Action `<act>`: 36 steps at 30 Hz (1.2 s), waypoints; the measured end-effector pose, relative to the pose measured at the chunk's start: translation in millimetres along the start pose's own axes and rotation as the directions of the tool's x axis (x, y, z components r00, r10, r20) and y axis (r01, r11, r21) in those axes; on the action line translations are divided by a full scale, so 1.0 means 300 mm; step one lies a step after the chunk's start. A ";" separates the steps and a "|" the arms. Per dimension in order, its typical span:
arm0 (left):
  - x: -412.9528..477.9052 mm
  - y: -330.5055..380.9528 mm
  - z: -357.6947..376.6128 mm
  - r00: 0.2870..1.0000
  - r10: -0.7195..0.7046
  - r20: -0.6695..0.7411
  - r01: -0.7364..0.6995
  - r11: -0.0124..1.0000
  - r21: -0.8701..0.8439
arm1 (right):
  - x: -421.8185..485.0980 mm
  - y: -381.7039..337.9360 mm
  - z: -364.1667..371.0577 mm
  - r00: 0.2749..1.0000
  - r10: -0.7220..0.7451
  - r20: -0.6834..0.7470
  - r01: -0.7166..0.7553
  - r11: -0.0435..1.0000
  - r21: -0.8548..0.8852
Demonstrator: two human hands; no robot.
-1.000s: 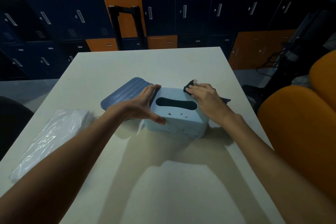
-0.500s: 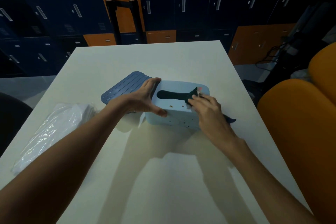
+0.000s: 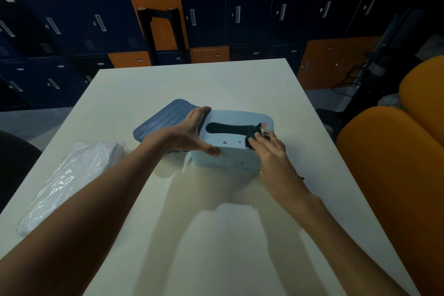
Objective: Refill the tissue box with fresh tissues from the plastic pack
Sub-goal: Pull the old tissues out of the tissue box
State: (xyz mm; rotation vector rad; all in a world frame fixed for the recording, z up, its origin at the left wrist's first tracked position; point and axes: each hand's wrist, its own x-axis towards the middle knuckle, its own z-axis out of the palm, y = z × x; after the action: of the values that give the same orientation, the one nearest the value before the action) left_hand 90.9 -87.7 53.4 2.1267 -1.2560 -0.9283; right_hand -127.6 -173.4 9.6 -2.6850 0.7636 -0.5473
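Hands: left hand [image 3: 189, 137] grips end of light-blue plastic tissue box [image 3: 230, 161] on counter [image 3: 216, 84]; right hand [image 3: 271, 151], fingers flattish, presses dark cloth [image 3: 251, 137] on box top. I judge cleaning step; next needs cloth dropped, clear plastic tissue pack [image 3: 72, 175] fetched from left.

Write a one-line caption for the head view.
Left hand grips the blue tissue box while the right hand presses a dark cloth on its top; the plastic pack lies on the table.
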 end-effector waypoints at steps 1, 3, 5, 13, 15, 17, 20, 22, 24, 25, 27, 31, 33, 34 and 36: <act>-0.001 0.002 0.001 1.000 -0.001 -0.001 0.001 1.000 -0.002 | -0.009 0.016 -0.015 1.000 0.000 0.005 -0.001 1.000 0.022; -0.004 0.005 0.002 1.000 0.002 -0.004 -0.002 1.000 0.001 | 0.006 0.042 -0.045 0.998 0.059 0.005 -0.059 0.997 0.050; -0.006 0.008 0.004 1.000 0.003 -0.007 -0.003 1.000 0.008 | 0.054 0.050 -0.055 0.988 0.153 -0.012 -0.152 0.987 0.059; -0.003 0.003 0.004 1.000 -0.002 -0.008 0.002 1.000 0.016 | 0.016 -0.111 0.004 0.991 0.134 -0.014 -0.135 0.990 -0.028; -0.002 0.002 0.003 1.000 -0.005 -0.006 0.005 1.000 0.015 | -0.022 -0.096 -0.007 0.991 0.132 -0.033 -0.130 0.990 0.051; -0.001 0.002 0.003 1.000 -0.005 -0.006 0.005 1.000 0.019 | -0.022 -0.068 -0.030 0.982 0.191 -0.012 -0.189 0.978 0.091; -0.002 0.004 0.003 1.000 -0.006 -0.006 0.006 1.000 0.021 | 0.039 -0.061 -0.047 0.969 0.247 0.027 -0.248 0.968 0.034; 0.000 0.002 0.004 1.000 -0.007 -0.010 0.007 1.000 0.028 | 0.080 -0.090 -0.041 0.971 0.235 0.045 -0.233 0.972 -0.029; 0.002 0.001 0.004 1.000 -0.008 -0.014 0.008 0.999 0.035 | 0.089 -0.114 -0.021 0.980 0.193 0.047 -0.190 0.980 -0.062; 0.003 0.000 0.003 1.000 -0.008 -0.014 0.009 0.999 0.034 | 0.082 -0.119 -0.010 0.986 0.161 0.045 -0.158 0.985 -0.063; 0.003 0.000 0.004 1.000 -0.007 -0.009 0.007 1.000 0.030 | 0.050 -0.110 -0.004 0.997 0.071 0.029 -0.069 0.997 -0.038; 0.004 0.000 0.007 1.000 0.004 -0.004 -0.004 1.000 0.023 | -0.013 -0.040 -0.053 0.997 -0.037 0.067 0.035 0.998 0.043; 0.006 0.000 0.007 1.000 0.007 -0.008 -0.007 1.000 0.026 | 0.007 -0.016 -0.082 0.993 -0.013 0.116 0.012 1.000 0.014; 0.007 -0.001 0.007 1.000 0.006 -0.008 -0.006 1.000 0.027 | 0.030 -0.013 -0.086 0.991 0.012 0.137 -0.010 1.000 -0.015; 0.006 -0.002 0.007 1.000 0.003 -0.007 -0.003 1.000 0.025 | 0.087 -0.033 -0.076 0.989 0.031 0.142 -0.022 0.998 -0.066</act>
State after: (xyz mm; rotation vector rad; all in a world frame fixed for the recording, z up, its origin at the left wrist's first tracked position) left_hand 90.3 -89.3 51.0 2.1448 -1.2728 -0.9077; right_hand -112.6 -183.6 40.9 -2.7334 0.7877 -0.3252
